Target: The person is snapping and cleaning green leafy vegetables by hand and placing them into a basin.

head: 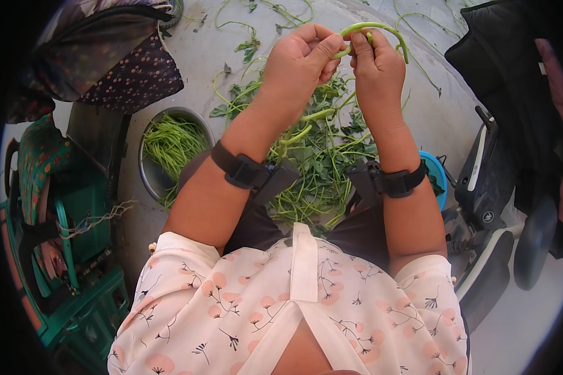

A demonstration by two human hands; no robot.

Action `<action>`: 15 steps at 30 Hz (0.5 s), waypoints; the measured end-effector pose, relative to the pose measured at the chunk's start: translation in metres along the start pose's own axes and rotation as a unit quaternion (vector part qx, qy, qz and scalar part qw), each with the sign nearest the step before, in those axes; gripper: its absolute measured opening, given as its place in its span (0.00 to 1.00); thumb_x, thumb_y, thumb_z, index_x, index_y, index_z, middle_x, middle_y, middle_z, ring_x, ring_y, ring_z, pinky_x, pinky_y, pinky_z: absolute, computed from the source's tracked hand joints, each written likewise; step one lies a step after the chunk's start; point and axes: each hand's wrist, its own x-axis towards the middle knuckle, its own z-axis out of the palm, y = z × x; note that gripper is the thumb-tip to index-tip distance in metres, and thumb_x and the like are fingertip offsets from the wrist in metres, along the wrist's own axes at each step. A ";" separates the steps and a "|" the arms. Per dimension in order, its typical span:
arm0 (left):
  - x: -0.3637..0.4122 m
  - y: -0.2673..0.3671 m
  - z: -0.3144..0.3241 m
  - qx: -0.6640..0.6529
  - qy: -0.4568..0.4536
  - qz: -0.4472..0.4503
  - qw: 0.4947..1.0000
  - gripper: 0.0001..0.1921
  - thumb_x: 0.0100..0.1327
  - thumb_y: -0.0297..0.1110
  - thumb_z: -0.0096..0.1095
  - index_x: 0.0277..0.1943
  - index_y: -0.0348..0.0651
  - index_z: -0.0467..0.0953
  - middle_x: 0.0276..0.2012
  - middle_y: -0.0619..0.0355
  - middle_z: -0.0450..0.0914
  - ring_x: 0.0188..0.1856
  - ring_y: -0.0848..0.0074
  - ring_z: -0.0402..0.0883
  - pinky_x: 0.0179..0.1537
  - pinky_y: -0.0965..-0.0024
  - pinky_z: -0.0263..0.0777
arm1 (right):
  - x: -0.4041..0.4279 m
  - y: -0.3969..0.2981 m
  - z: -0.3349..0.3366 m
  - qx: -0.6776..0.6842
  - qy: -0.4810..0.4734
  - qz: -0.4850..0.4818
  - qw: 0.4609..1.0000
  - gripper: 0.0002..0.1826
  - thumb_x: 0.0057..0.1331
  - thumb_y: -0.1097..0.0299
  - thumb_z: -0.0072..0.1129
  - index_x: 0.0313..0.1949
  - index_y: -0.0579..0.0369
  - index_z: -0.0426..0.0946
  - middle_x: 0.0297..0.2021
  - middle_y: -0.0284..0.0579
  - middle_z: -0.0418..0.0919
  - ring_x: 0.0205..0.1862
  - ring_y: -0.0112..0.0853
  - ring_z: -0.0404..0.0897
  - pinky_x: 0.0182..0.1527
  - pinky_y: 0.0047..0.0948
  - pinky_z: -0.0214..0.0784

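Observation:
Both hands are raised close together at the top middle of the view, over the floor. My left hand (305, 58) pinches one part of a thick green vine stem (377, 26) between thumb and fingers. My right hand (377, 61) grips the same stem a little further along, and its curved end hangs past the knuckles. Below them a heap of leafy green vines (323, 164) lies on the floor between my knees. To the left, a metal basin (209, 129) holds thin green stems (173, 145). Part of a blue bowl (441, 173) with dark leaves shows beside my right forearm.
Loose vines (281, 14) are scattered on the grey floor (206, 61) beyond the hands. A green plastic crate (94, 314) and a patterned cloth (136, 75) are at the left. At the right stands a scooter-like vehicle (478, 187) with a dark cover (492, 61) hanging above it.

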 end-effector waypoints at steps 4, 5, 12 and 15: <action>0.001 -0.003 0.001 -0.002 -0.009 0.018 1.000 0.07 0.70 0.33 0.57 0.39 0.38 0.73 0.22 0.67 0.68 0.24 0.87 0.64 0.27 0.83 0.57 | -0.005 0.002 0.008 -0.045 0.035 -0.059 0.997 0.09 0.68 0.71 0.49 0.34 0.62 0.77 0.28 0.50 0.77 0.31 0.46 0.76 0.35 0.39 0.67; 0.001 -0.003 0.001 -0.002 -0.009 0.017 1.000 0.07 0.70 0.33 0.57 0.39 0.38 0.73 0.22 0.67 0.68 0.24 0.87 0.64 0.27 0.83 0.57 | -0.006 0.001 0.011 -0.070 0.050 -0.087 0.992 0.09 0.68 0.71 0.49 0.34 0.62 0.77 0.29 0.51 0.77 0.32 0.45 0.76 0.36 0.39 0.67; 0.002 0.004 0.000 0.035 -0.002 0.019 0.999 0.08 0.69 0.34 0.58 0.40 0.37 0.73 0.24 0.65 0.73 0.25 0.87 0.68 0.27 0.83 0.62 | -0.005 -0.009 -0.005 0.065 -0.008 0.008 0.998 0.08 0.67 0.71 0.49 0.35 0.60 0.76 0.21 0.45 0.77 0.25 0.41 0.77 0.29 0.37 0.67; 0.010 -0.001 -0.005 0.115 0.012 0.076 0.990 0.10 0.68 0.36 0.60 0.40 0.36 0.74 0.25 0.63 0.77 0.26 0.85 0.72 0.28 0.81 0.67 | -0.005 -0.004 -0.010 -0.018 -0.065 0.004 0.998 0.09 0.72 0.69 0.49 0.42 0.60 0.77 0.22 0.39 0.77 0.21 0.22 0.74 0.26 0.24 0.68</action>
